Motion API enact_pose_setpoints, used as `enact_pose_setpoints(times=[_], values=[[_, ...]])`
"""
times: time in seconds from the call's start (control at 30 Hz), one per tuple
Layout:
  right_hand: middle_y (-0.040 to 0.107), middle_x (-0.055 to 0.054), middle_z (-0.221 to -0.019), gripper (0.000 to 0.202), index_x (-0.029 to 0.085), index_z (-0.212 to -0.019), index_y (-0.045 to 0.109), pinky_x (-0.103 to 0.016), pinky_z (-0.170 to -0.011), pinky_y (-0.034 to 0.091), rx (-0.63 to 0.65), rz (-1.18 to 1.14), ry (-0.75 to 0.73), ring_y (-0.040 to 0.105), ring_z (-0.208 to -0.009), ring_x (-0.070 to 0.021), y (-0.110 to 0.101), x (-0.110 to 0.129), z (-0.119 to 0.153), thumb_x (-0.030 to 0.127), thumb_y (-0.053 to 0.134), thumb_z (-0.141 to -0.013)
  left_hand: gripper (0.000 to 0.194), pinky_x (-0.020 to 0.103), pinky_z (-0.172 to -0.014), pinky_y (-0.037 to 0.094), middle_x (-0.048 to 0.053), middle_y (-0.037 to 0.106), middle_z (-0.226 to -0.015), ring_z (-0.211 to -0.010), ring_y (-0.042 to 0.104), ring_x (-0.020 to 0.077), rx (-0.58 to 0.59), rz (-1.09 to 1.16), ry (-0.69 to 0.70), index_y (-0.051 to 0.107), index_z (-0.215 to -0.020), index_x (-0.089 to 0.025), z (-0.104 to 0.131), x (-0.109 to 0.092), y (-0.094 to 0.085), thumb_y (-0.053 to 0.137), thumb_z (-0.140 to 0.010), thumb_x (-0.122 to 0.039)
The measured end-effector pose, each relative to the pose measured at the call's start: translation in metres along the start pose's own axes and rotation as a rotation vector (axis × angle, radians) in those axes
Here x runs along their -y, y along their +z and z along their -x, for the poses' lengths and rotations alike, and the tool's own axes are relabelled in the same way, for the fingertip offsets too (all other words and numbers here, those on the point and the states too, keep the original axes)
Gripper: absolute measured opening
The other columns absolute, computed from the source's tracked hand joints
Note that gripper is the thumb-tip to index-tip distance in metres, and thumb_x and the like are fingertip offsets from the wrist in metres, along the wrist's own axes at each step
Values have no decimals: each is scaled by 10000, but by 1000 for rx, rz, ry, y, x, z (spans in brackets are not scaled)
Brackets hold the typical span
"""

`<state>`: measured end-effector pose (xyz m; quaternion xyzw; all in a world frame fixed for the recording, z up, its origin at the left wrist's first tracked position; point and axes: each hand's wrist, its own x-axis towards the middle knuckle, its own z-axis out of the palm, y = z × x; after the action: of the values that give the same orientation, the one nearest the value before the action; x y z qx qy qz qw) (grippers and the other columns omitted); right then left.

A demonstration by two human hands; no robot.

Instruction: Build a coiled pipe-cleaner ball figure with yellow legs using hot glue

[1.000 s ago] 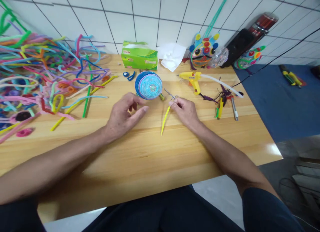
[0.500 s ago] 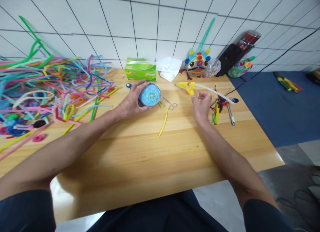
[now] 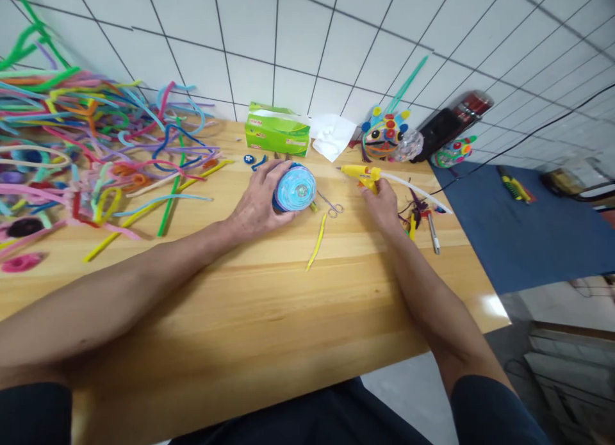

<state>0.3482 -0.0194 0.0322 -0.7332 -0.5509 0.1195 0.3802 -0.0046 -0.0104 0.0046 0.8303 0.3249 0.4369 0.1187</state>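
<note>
Head: left grip (image 3: 262, 205) cups round blue coil (image 3: 298, 187).

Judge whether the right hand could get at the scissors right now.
Probably yes: nothing stands between the right hand and the nearby scissors, though that hand grips the yellow glue gun.

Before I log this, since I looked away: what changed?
The right hand let go of the yellow fuzzy strip and moved right, gripping the yellow plastic glue gun. The left hand took hold of the round blue coiled piece. The green tissue box stayed put.
</note>
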Motion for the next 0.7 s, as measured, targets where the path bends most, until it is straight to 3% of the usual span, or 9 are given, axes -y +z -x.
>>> enact_pose_setpoints(times=[0.17,0.27,0.4,0.47,0.7], values=[[739,-12,-969,228,268,-1049,600,-400,-860,596,-50,-192,-138,685,-869,-213,-10,21,12,457,600,-922,1062,729,-1363,411,218,500,-1690,-1610,476,471,0,63,37,383,-1715,-247,-1,0,4,961,-865,-515],[708,-4,-888,315,251,-1065,644,-370,-716,594,-108,-221,-216,659,-747,-196,-19,41,21,538,666,-938,1103,717,-1363,421,236,479,-1701,-1625,459,467,4,81,54,356,-1734,-238,-1,1,5,969,-862,-524],[726,-23,-789,371,232,-899,717,-406,-673,622,-181,-126,-248,696,-680,-222,-36,71,32,571,849,-826,1069,708,-1383,397,230,465,-1723,-1647,440,458,34,84,34,338,-1739,-253,-2,0,3,949,-899,-506],[718,-21,-738,335,241,-831,717,-406,-668,628,-162,-82,-272,720,-680,-238,-43,83,37,547,853,-843,1063,711,-1394,378,222,466,-1732,-1656,431,456,42,86,24,331,-1742,-263,-3,0,2,944,-905,-493],[750,-37,-741,229,260,-953,755,-395,-685,616,-122,261,-518,751,-726,-266,-41,85,48,483,763,-898,1022,700,-1369,421,214,488,-1714,-1632,468,441,21,90,68,334,-1751,-265,-3,2,0,904,-944,-531]])
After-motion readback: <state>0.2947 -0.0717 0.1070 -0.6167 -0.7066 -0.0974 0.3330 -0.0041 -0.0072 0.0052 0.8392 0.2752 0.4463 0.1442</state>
